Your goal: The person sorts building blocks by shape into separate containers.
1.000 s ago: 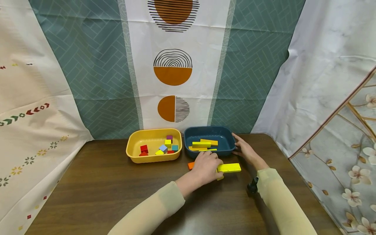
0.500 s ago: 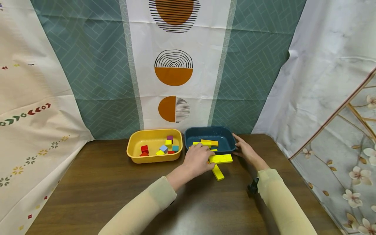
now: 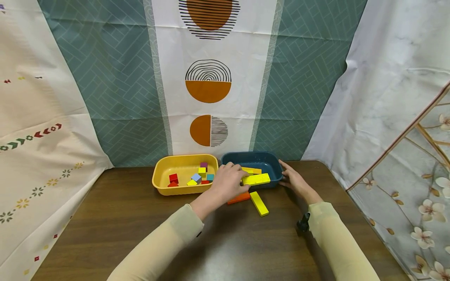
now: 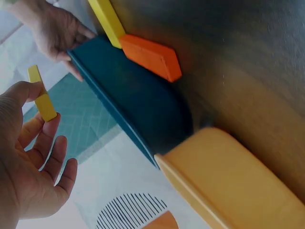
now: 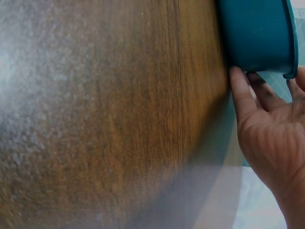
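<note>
My left hand (image 3: 227,182) pinches a yellow rectangular block (image 3: 258,179) over the front of the dark blue bin (image 3: 268,157). In the left wrist view, thumb and fingertips hold this block (image 4: 46,106) above the bin's rim, the other fingers loosely bent. My right hand (image 3: 297,182) touches the bin's right end, its extended fingertips against the wall in the right wrist view. Inside the bin lie yellow-toned blocks (image 3: 256,170), partly hidden by my left hand. On the table before it are an orange block (image 3: 239,198) and another yellow block (image 3: 259,203).
A yellow bin (image 3: 159,175) stands left of the blue one, with several small cubes and red pieces (image 3: 173,178) inside. Both bins sit near the back edge of the brown wooden table (image 3: 116,226). Patterned cloth (image 3: 119,78) hangs behind, with more cloth at both sides.
My left hand has carried the yellow block up and leftward from the table to over the blue bin. The orange and yellow blocks on the table are now uncovered. My right hand stays put.
</note>
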`<state>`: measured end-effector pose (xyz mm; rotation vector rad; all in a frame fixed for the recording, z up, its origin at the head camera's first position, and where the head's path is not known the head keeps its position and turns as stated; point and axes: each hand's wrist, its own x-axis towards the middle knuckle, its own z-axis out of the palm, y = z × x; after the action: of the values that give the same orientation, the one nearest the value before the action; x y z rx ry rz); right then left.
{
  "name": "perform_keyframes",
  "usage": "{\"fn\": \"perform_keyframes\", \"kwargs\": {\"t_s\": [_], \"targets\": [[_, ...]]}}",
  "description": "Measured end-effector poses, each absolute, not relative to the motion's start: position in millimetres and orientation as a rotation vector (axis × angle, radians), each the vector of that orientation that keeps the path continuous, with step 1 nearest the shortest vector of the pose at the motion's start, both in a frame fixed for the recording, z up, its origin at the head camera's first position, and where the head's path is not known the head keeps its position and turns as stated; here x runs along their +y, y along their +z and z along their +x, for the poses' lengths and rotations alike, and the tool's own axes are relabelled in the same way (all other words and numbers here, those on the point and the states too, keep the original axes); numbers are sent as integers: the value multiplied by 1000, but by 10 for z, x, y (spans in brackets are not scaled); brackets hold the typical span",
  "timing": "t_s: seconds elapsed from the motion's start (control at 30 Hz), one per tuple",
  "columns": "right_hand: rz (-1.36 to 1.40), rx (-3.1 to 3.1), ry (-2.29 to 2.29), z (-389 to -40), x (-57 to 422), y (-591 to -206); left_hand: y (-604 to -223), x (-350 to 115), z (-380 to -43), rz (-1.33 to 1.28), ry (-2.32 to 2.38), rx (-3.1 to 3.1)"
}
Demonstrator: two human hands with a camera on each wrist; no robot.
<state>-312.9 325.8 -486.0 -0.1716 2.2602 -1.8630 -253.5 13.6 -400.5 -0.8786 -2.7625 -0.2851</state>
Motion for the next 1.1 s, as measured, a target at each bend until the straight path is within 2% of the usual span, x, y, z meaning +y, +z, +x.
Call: {"fn": "perform_keyframes", "kwargs": {"t_s": [0.43,1.1], "targets": [[-188,2245,-1875,-3148,3262,-4877,-3837,-85,-2700,-779,-302,-2735],[-178,2256,-1870,-3148,3260,-4874,-3850,-241,-2919,-676,-242,-2788]]}}
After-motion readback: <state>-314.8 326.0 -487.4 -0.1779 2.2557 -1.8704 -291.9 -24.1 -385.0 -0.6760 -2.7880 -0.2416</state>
